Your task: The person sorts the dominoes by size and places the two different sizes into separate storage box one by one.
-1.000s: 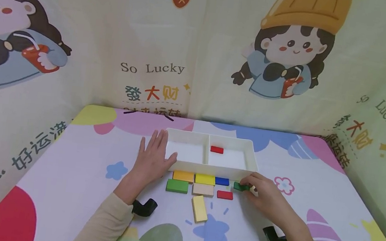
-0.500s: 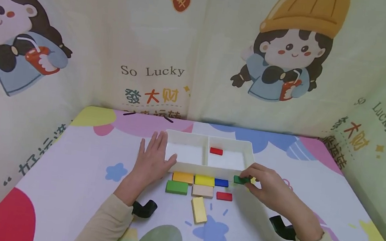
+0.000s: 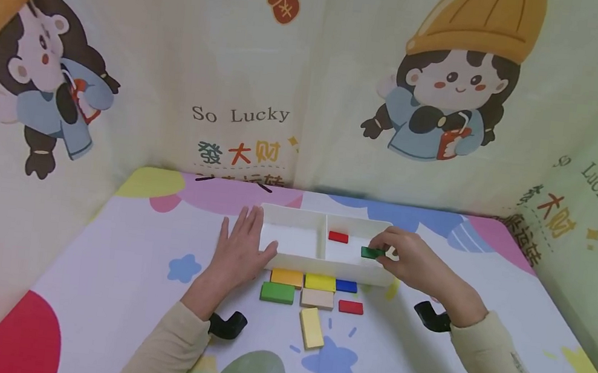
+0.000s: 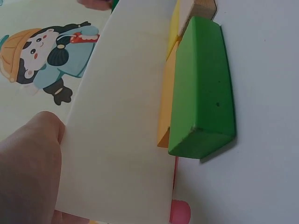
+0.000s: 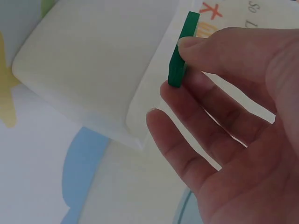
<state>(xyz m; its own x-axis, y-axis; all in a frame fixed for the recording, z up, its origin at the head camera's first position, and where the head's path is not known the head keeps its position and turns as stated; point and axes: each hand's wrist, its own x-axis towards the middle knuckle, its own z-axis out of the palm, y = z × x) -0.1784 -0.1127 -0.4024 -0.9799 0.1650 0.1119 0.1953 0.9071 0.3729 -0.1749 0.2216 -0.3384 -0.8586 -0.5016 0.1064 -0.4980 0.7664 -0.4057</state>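
Observation:
Between thumb and fingers my right hand [image 3: 414,262] pinches a small dark green block [image 3: 371,253], seen over the right compartment of the white two-part tray [image 3: 291,263]. The right wrist view shows the same green block [image 5: 183,51] held by its edges near the tray's end. A small red block [image 3: 338,237] lies in that right compartment. My left hand [image 3: 236,259] rests against the tray's left end with straight fingers and the thumb at its front corner. In the left wrist view, the thumb [image 4: 35,158] touches the tray wall [image 4: 117,116].
Before the tray lie an orange block [image 3: 287,278], a yellow one [image 3: 320,282], a blue one [image 3: 346,286], a larger green one [image 3: 277,293], a tan one [image 3: 317,299], a red one [image 3: 351,307] and a pale yellow one [image 3: 311,329]. Patterned cloth walls surround the table.
My right hand has lifted the small green block from the table in front of the tray and carried it up over the right compartment. The left hand stays at the tray's left end.

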